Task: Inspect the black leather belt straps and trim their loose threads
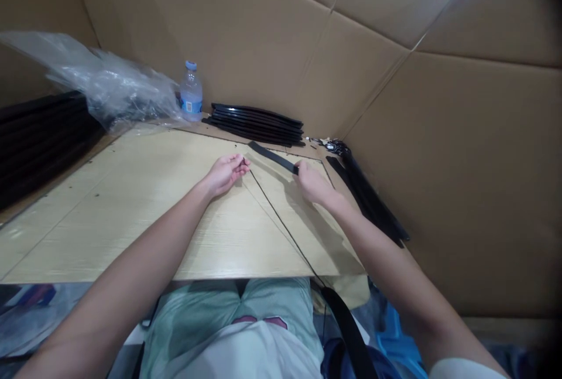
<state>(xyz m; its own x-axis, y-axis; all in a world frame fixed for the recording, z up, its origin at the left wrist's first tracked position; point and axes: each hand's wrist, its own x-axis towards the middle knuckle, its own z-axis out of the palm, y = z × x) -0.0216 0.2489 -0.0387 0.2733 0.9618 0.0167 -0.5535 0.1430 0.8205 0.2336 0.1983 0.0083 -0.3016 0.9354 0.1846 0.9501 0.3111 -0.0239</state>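
Cord [281, 220], one thin black length, ran in the head view from the left hand [226, 174], which pinched its upper end. The right hand [312, 183] was clasped around one end of a single black strip [272, 156], which reached leftward beyond the grip above the table [132, 209]. One bottle [191, 93] stood behind.

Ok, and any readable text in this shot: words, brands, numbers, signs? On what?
None readable.
Bottle: blue label with a white patch, too small and blurred to read.
Black strip in the right hand: no lettering visible.
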